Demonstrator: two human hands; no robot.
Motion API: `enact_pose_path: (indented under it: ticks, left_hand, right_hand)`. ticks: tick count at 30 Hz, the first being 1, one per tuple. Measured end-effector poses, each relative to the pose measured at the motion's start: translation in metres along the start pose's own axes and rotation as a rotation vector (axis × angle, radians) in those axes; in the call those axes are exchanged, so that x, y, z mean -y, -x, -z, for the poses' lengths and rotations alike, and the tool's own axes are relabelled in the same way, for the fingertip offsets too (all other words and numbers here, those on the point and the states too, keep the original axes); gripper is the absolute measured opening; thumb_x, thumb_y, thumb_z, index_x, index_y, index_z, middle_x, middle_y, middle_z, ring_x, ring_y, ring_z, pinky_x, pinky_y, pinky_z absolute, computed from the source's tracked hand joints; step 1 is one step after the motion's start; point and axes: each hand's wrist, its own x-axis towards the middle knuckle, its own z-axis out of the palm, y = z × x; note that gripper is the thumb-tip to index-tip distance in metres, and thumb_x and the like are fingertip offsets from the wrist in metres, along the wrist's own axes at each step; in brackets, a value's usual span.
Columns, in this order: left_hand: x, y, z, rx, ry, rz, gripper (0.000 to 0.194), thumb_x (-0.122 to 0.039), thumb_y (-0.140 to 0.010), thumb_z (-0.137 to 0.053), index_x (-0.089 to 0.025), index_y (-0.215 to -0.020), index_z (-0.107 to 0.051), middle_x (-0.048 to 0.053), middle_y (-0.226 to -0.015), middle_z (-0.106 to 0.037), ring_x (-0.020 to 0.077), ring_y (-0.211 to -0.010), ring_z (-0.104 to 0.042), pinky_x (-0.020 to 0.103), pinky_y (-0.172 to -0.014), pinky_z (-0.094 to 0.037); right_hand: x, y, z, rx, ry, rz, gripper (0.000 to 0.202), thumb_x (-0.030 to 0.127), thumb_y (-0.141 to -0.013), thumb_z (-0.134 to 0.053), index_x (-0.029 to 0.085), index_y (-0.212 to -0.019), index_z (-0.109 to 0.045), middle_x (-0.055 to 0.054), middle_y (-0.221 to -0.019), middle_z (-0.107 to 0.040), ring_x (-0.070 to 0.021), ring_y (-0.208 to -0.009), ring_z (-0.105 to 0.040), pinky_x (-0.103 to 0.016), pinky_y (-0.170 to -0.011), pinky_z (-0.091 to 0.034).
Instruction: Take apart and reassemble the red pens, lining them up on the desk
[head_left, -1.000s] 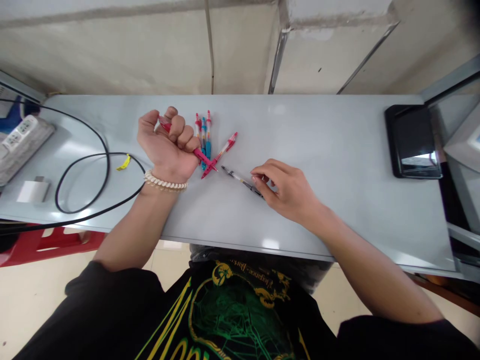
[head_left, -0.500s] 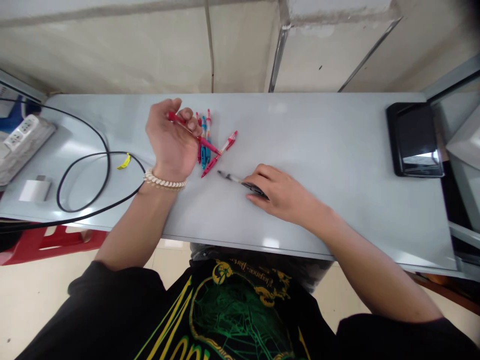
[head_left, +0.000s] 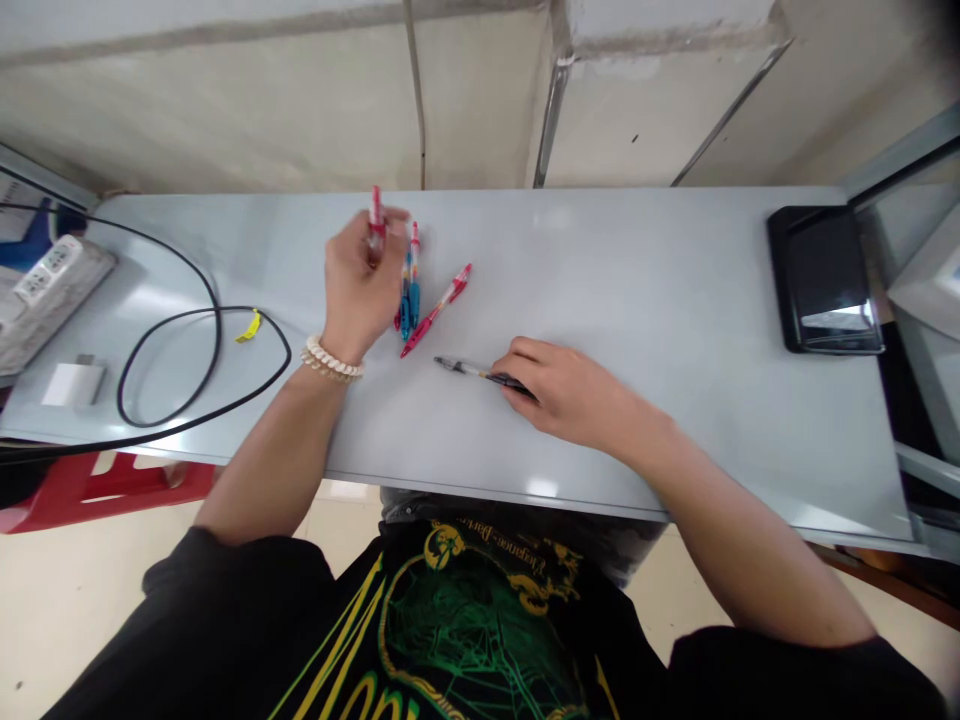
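Note:
My left hand (head_left: 365, 280) is closed around a red pen (head_left: 376, 207), whose one end sticks up past the fingers. Just right of that hand lie blue pens (head_left: 414, 285) side by side, partly hidden by it, with a bit of red showing beside them. Another red pen (head_left: 437, 310) rests slantwise on the table, apart from my fingers. My right hand (head_left: 559, 390) lies low on the table with its fingers closed on a black pen (head_left: 469, 369); the clear end of this pen points left.
A black cable (head_left: 217, 330) with a yellow tag loops on the left of the grey table (head_left: 660, 300). Near it are a white charger (head_left: 73, 384) and a power strip (head_left: 56, 275). A black box-like object (head_left: 823, 280) sits at the right end.
My left hand has turned over from palm up, and the red pen in it now points up and away. My right hand has barely moved with the black pen.

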Motion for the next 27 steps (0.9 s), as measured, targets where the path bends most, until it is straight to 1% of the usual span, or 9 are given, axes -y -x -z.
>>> enact_pose_path:
  ticks: [2,5,8,11,13,17,21,24,27]
  left_hand:
    - [-0.002,0.006,-0.002,0.089,-0.278,-0.022,0.033,-0.051,-0.095,-0.076,-0.022,-0.083,-0.066,-0.005,-0.058,-0.040,0.0119,-0.054,-0.034,0.033,-0.059,-0.029]
    - [-0.007,0.017,-0.006,0.206,-0.550,-0.046,0.042,-0.043,-0.083,-0.084,-0.024,-0.068,-0.049,-0.002,-0.059,-0.047,0.0148,-0.057,-0.039,0.035,-0.063,-0.030]
    - [-0.010,0.024,-0.010,0.245,-0.713,-0.074,0.047,-0.042,-0.085,-0.078,-0.025,-0.066,-0.039,0.002,-0.062,-0.052,0.0191,-0.060,-0.046,0.036,-0.066,-0.032]
    - [-0.011,0.026,-0.010,0.315,-0.780,-0.086,0.032,-0.038,-0.091,-0.067,-0.025,-0.071,-0.047,0.006,-0.067,-0.061,0.0257,-0.067,-0.058,0.039,-0.070,-0.040]
    - [-0.011,0.026,-0.008,0.290,-0.823,-0.090,0.020,-0.034,-0.095,-0.062,-0.023,-0.080,-0.055,0.010,-0.076,-0.067,0.0282,-0.072,-0.063,0.040,-0.072,-0.044]
    - [-0.009,0.020,0.003,0.071,-0.823,-0.123,0.017,-0.034,-0.101,-0.056,-0.018,-0.104,-0.061,0.015,-0.094,-0.074,0.0282,-0.081,-0.067,0.040,-0.077,-0.049]
    - [0.002,0.007,0.016,-0.077,-0.790,-0.076,0.016,-0.037,-0.100,-0.058,-0.021,-0.098,-0.055,0.010,-0.087,-0.069,0.0270,-0.083,-0.066,0.043,-0.086,-0.052]
    - [0.014,-0.001,0.015,-0.077,-0.798,0.004,0.021,-0.040,-0.100,-0.057,-0.023,-0.090,-0.049,0.011,-0.086,-0.068,0.0291,-0.088,-0.067,0.048,-0.092,-0.053]
    - [0.020,-0.003,0.008,-0.023,-0.837,0.056,0.022,-0.042,-0.100,-0.054,-0.022,-0.092,-0.050,0.015,-0.097,-0.070,0.0340,-0.100,-0.069,0.055,-0.099,-0.054]
  right_hand:
    - [0.000,0.000,0.000,0.003,0.000,-0.005,0.029,0.019,-0.108,-0.049,0.012,-0.127,-0.070,-0.013,-0.118,-0.066,-0.0219,-0.092,-0.064,-0.035,-0.080,-0.046]
    - [0.001,-0.001,0.000,-0.021,-0.003,0.001,0.026,0.019,-0.107,-0.050,0.013,-0.124,-0.070,-0.013,-0.118,-0.067,-0.0209,-0.090,-0.063,-0.034,-0.079,-0.045]
    - [0.002,-0.001,-0.001,-0.031,-0.006,0.004,0.026,0.019,-0.107,-0.050,0.014,-0.124,-0.069,-0.013,-0.119,-0.067,-0.0211,-0.092,-0.063,-0.033,-0.080,-0.045]
    - [0.003,-0.002,0.000,-0.003,-0.001,-0.015,0.028,0.019,-0.108,-0.050,0.012,-0.126,-0.069,-0.014,-0.120,-0.066,-0.0223,-0.096,-0.064,-0.035,-0.083,-0.046]
    - [0.004,-0.002,0.001,0.014,-0.001,-0.026,0.029,0.019,-0.108,-0.050,0.012,-0.128,-0.069,-0.014,-0.121,-0.066,-0.0228,-0.097,-0.065,-0.035,-0.084,-0.046]
    - [0.004,-0.003,0.002,0.033,0.007,-0.034,0.031,0.020,-0.109,-0.050,0.012,-0.132,-0.068,-0.014,-0.122,-0.065,-0.0227,-0.097,-0.065,-0.035,-0.084,-0.047]
    - [0.004,-0.003,0.001,0.035,0.019,-0.033,0.032,0.021,-0.110,-0.049,0.012,-0.134,-0.068,-0.014,-0.122,-0.066,-0.0229,-0.097,-0.065,-0.035,-0.083,-0.046]
    - [0.005,-0.003,0.001,0.037,0.046,-0.037,0.033,0.020,-0.110,-0.049,0.012,-0.135,-0.067,-0.014,-0.122,-0.066,-0.0230,-0.097,-0.065,-0.035,-0.082,-0.045]
    - [0.007,-0.003,0.002,0.046,0.083,-0.042,0.032,0.020,-0.110,-0.049,0.012,-0.135,-0.068,-0.013,-0.121,-0.067,-0.0227,-0.094,-0.065,-0.035,-0.079,-0.044]
